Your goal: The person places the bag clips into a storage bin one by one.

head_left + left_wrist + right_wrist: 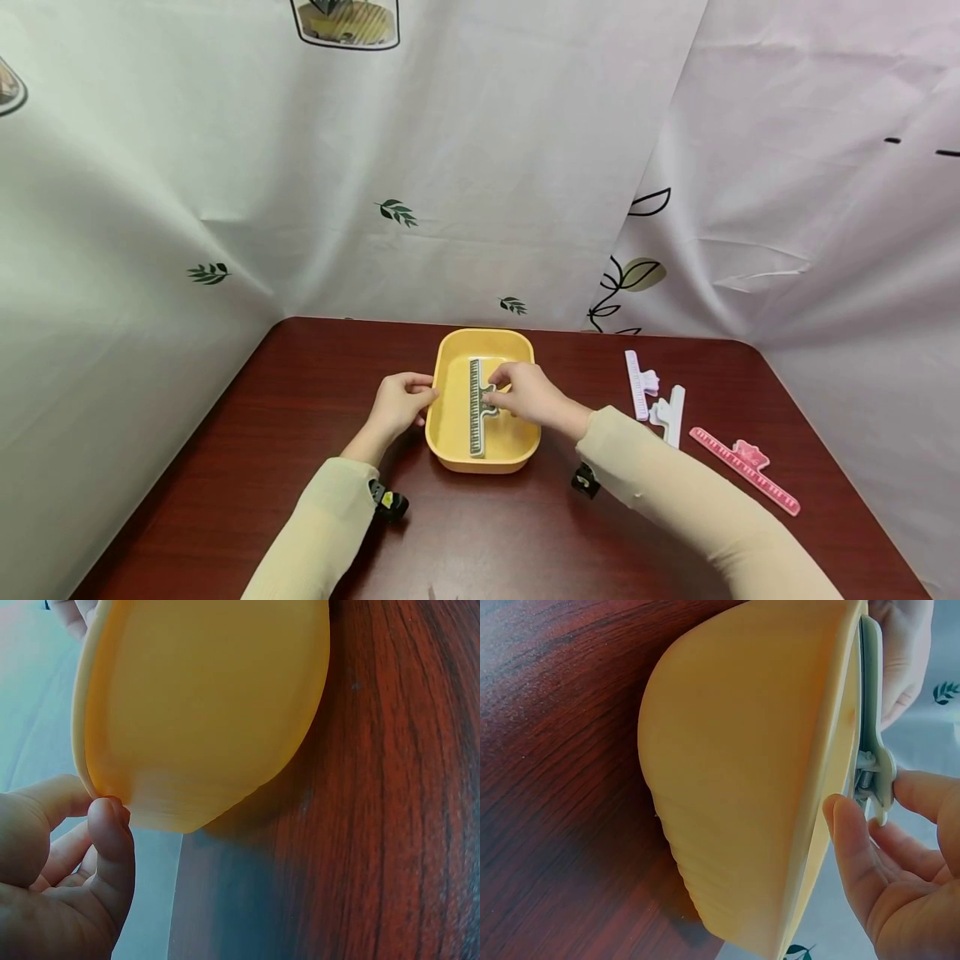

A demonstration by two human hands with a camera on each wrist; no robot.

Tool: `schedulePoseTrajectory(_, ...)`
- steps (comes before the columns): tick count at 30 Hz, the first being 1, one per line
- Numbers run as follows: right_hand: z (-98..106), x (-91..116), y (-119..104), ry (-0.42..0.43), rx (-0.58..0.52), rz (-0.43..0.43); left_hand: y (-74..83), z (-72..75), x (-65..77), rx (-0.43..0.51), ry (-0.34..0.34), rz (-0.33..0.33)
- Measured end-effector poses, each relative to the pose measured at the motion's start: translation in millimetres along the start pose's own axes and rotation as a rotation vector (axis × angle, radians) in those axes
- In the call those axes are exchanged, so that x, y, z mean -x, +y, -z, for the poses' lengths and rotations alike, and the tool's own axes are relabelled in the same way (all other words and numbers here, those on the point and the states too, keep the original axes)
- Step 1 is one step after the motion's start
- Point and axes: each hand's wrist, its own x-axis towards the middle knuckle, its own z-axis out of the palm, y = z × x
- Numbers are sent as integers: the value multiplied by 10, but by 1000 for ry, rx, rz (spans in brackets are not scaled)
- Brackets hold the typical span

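Observation:
A yellow rectangular box [483,467] stands on the table, its long sides running away from me. My left hand [397,404] pinches the box's left rim; in the left wrist view its thumb and forefinger meet at the edge. Over the box's inside is a long page clip [476,412] with a black-and-white piano-key pattern. My right hand [528,393] reaches over the right rim and pinches the clip's dark handle part between thumb and fingers. From the right wrist view, the clip [871,697] shows its pale side and spring at rim height, held upright-edged beside the thumb.
Right of the box lie a white clip with faint markings [636,387], a plain white clip [676,412] partly behind my right sleeve, and a pink clip [742,469]. The dark red-brown table [315,417] meets white patterned cloth [450,167] at its back and sides.

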Motion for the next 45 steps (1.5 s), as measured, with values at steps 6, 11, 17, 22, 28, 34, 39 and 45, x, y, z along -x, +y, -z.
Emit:
schedulePoseTrajectory(6,1,-33,-21,-19,8,-8,3,0,0,-7,-3,0)
schedulePoseTrajectory(11,-4,-55,-31,-39,6,8,6,2,7,-14,2,-3)
schedulePoseTrajectory(17,-8,-69,-67,-63,27,3,-2,3,8,1,-1,-2)
schedulePoseTrajectory(22,-18,-93,-91,-83,48,5,-4,2,8,1,3,-3)
schedulePoseTrajectory(28,-36,-124,-133,-103,61,-18,5,3,11,-4,3,-2)
schedulePoseTrajectory(34,-61,-151,-176,-122,59,-26,8,8,18,3,-2,3)
schedulePoseTrajectory(39,-77,-178,-198,-136,61,-29,6,8,20,8,-2,-2)
schedulePoseTrajectory(45,-102,-223,-201,-152,59,-34,3,12,20,10,-7,-5)
